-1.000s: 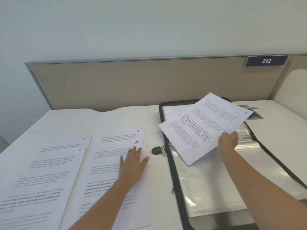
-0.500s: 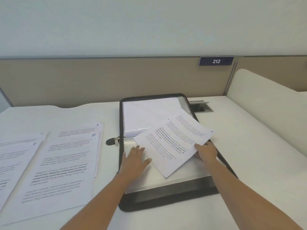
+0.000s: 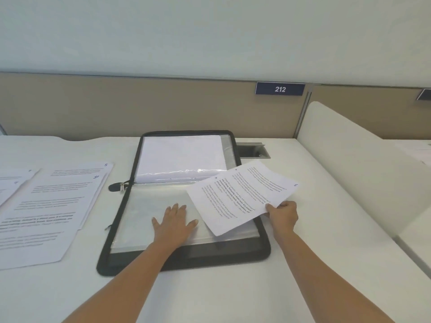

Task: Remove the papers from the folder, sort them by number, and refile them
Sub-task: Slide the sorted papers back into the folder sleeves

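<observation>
A black zip folder [image 3: 261, 252] lies open on the white desk, with clear plastic sleeves and a white stack in its upper half. My left hand [image 3: 173, 223] lies flat with spread fingers on the lower sleeve. My right hand [image 3: 283, 214] pinches the near edge of a printed sheet [image 3: 240, 197], tilted over the folder's right side, with a handwritten number at its far corner. To the left lie sorted papers [image 3: 53, 206], the top ones marked 10 and 8, and a further pile [image 3: 11, 185] at the left edge.
A beige partition [image 3: 163, 108] with a blue "212" plate [image 3: 279, 89] runs along the back of the desk. A cable port [image 3: 253, 151] opens just behind the folder's right corner. A white rounded divider [image 3: 363, 171] stands to the right.
My left hand left the paper pile and came to press on the folder's sleeve. My right hand carried the sheet down and rightward, over the folder's right edge. The view swung right.
</observation>
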`<state>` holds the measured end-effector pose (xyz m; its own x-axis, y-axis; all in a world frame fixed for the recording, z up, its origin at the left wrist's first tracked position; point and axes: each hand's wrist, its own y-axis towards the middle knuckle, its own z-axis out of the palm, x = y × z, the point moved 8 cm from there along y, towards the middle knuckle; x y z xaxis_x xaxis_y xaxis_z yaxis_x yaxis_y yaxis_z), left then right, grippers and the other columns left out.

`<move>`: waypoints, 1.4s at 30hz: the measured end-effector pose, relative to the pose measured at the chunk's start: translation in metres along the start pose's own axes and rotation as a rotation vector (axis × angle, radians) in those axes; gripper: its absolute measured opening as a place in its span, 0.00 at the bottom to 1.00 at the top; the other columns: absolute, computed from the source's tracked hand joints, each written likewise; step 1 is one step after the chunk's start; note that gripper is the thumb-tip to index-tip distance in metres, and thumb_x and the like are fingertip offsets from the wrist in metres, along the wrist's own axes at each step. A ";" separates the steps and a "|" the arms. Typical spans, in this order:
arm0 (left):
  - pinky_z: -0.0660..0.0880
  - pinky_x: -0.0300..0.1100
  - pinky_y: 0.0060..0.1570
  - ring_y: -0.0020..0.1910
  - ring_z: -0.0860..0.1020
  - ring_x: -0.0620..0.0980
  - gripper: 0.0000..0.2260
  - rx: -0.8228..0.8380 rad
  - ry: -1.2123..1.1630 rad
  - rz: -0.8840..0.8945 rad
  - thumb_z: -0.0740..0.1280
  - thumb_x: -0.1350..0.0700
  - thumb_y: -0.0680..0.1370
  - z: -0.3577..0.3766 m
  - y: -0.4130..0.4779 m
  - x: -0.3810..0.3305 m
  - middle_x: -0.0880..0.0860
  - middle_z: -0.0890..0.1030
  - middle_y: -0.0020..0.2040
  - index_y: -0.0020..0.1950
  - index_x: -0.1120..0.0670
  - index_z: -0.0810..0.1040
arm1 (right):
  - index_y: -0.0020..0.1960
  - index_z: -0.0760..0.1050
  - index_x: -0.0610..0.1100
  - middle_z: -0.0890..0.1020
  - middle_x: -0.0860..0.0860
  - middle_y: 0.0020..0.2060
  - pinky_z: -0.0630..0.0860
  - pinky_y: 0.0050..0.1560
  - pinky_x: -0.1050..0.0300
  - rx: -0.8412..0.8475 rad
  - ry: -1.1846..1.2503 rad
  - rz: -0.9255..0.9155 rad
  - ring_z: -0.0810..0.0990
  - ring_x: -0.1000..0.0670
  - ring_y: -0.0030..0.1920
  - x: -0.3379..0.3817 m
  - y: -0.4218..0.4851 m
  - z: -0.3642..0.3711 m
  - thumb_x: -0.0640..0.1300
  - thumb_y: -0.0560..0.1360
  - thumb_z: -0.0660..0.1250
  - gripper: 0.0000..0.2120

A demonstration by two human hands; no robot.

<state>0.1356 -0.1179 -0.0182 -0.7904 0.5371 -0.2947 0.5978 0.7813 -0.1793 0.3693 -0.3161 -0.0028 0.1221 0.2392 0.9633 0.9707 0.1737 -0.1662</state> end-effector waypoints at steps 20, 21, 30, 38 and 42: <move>0.43 0.60 0.72 0.77 0.42 0.51 0.27 -0.032 0.103 0.020 0.48 0.39 0.80 0.021 -0.017 -0.016 0.48 0.44 0.78 0.77 0.45 0.47 | 0.60 0.75 0.53 0.72 0.58 0.65 0.59 0.69 0.63 0.695 -0.602 -0.772 0.66 0.58 0.66 0.011 -0.033 0.045 0.57 0.68 0.73 0.22; 0.43 0.59 0.72 0.77 0.42 0.51 0.27 -0.031 0.105 0.022 0.48 0.39 0.80 0.021 -0.017 -0.016 0.48 0.44 0.78 0.77 0.45 0.47 | 0.64 0.73 0.55 0.68 0.58 0.69 0.55 0.73 0.56 0.765 -0.704 -0.758 0.61 0.57 0.70 0.004 -0.037 0.051 0.60 0.68 0.71 0.26; 0.44 0.60 0.72 0.77 0.43 0.50 0.26 -0.039 0.084 0.030 0.50 0.41 0.81 0.020 -0.018 -0.015 0.48 0.46 0.78 0.77 0.46 0.50 | 0.74 0.56 0.59 0.52 0.57 0.76 0.41 0.73 0.42 0.651 -1.006 -0.636 0.49 0.55 0.76 -0.022 -0.014 0.036 0.70 0.71 0.58 0.35; 0.50 0.54 0.72 0.75 0.57 0.49 0.20 -0.122 -0.012 0.033 0.58 0.48 0.80 0.009 -0.015 -0.045 0.51 0.59 0.75 0.71 0.51 0.65 | 0.72 0.63 0.55 0.62 0.55 0.73 0.46 0.73 0.43 0.373 -0.909 -0.596 0.55 0.55 0.74 -0.018 0.006 0.009 0.47 0.81 0.53 0.19; 0.68 0.44 0.61 0.64 0.70 0.50 0.15 -0.169 -0.084 0.161 0.61 0.47 0.79 0.007 -0.012 -0.077 0.50 0.73 0.65 0.62 0.53 0.75 | 0.73 0.61 0.52 0.60 0.52 0.74 0.46 0.73 0.38 0.309 -0.951 -0.568 0.53 0.52 0.75 -0.020 0.009 0.008 0.48 0.81 0.54 0.21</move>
<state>0.1899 -0.1710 -0.0004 -0.6690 0.6360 -0.3846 0.6786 0.7338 0.0332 0.3744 -0.3118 -0.0258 -0.6500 0.6532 0.3883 0.7275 0.6826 0.0697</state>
